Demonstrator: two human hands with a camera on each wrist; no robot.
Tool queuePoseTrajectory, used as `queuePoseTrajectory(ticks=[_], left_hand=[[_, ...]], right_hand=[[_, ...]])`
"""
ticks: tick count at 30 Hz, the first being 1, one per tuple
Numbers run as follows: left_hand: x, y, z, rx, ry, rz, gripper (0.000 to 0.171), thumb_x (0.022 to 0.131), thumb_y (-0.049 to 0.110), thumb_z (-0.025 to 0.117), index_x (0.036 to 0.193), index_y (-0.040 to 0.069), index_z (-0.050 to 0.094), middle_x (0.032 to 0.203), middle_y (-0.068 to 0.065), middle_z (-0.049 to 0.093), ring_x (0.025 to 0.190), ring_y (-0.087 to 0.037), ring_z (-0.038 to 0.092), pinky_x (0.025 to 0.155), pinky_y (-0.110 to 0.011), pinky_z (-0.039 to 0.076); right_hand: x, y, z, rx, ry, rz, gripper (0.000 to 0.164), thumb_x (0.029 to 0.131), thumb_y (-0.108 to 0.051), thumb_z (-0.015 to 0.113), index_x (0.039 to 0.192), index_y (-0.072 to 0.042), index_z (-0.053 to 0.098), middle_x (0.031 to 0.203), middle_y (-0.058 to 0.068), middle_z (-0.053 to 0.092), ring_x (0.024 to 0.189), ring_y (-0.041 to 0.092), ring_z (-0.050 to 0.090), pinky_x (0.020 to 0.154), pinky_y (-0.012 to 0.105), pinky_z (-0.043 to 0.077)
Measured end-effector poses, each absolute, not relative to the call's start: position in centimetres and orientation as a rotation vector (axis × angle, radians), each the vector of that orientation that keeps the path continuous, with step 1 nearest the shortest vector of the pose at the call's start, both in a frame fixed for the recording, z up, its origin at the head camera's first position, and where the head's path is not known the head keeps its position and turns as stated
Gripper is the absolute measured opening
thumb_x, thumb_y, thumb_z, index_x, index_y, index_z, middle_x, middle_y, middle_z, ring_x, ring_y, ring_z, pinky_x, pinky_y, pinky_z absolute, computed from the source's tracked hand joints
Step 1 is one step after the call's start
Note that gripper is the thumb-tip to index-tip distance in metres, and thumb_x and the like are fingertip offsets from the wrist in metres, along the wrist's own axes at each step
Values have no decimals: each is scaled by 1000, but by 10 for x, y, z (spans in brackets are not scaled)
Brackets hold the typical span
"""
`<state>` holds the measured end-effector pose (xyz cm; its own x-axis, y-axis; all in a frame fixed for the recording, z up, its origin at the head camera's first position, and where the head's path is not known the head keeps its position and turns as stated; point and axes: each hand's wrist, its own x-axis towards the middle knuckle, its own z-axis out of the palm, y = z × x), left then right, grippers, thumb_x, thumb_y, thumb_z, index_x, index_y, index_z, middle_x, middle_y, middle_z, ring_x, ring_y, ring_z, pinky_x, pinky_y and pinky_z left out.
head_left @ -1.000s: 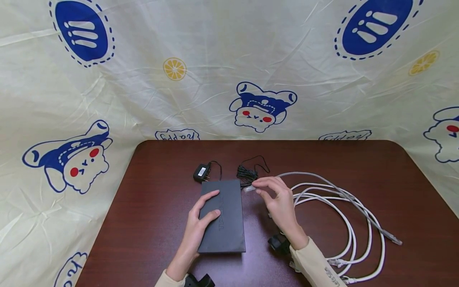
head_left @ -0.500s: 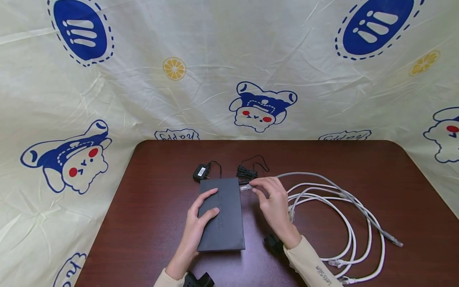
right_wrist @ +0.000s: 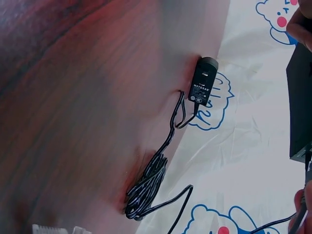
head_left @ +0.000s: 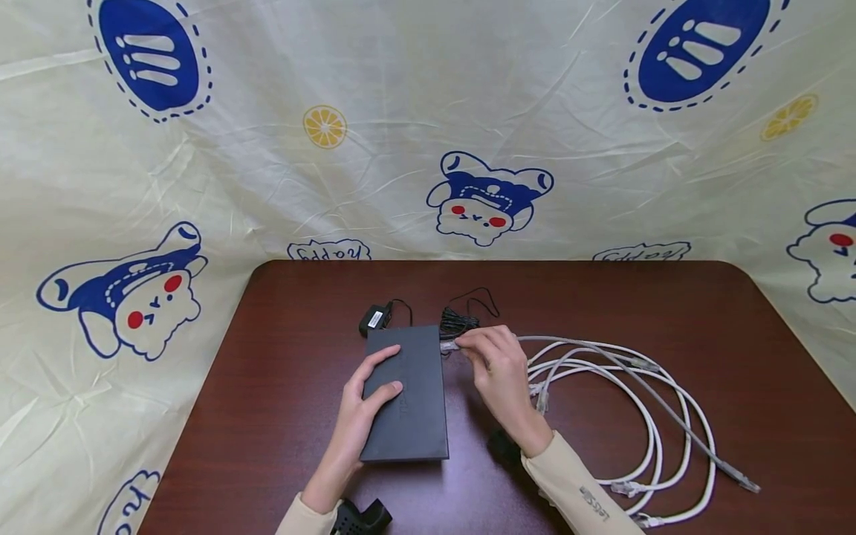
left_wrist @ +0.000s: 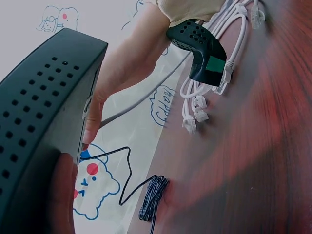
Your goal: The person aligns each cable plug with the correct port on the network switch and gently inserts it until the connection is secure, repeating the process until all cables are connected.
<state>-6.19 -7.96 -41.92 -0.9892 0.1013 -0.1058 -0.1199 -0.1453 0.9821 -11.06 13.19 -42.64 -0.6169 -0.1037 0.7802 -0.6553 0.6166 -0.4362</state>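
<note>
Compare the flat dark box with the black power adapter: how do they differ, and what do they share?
Size: the box is far larger than the power adapter.
Support: the left hand grips the box, while the power adapter lies on the table.
Marking: the power adapter shows a white label in the head view; the box's top shows none.
Shared: both have dark casings.

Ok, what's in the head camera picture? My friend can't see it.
A person's left hand holds a flat dark box over a brown table; the right hand pinches a cable end at the box's edge. White cables loop at right.
</note>
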Motion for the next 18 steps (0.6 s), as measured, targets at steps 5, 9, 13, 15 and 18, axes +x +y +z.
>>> queuePoseTrajectory(ticks=[5,9,13,15,18], left_hand=[[-62,-81,-419,-8,1961,2266,45,90,13,62,133,22,56,138,-9,42,112,-29,47,82,-38,45],[-61,-82,-419,-7,1964,2255,45,91,14,62,134,22,54,138,-10,41,107,-28,50,79,-37,47],[-61,-82,-419,-25,1963,2248,44,91,14,61,134,25,55,137,-10,42,97,-28,56,74,-37,49],[-62,-81,-418,-26,1978,2239,44,91,14,61,133,26,56,136,-9,43,98,-28,56,75,-37,49],[-63,-81,-418,-12,2013,2227,43,91,14,62,132,25,56,136,-7,44,106,-27,51,81,-37,45]], right_hand=[[-112,132,-425,619,-2116,958,18,76,10,73,85,-5,74,87,4,68,84,23,58,76,37,41],[-113,133,-425,637,-2125,988,17,77,9,71,86,-5,74,88,3,67,84,21,60,76,34,44],[-116,132,-426,685,-2088,1027,20,75,14,72,85,-3,73,88,3,67,81,20,60,71,30,45],[-118,132,-427,707,-2067,1044,22,73,17,72,84,-2,73,87,4,67,79,20,59,69,28,44],[-118,132,-428,724,-2059,1075,23,71,17,73,85,-1,72,86,5,67,78,21,58,69,26,43]])
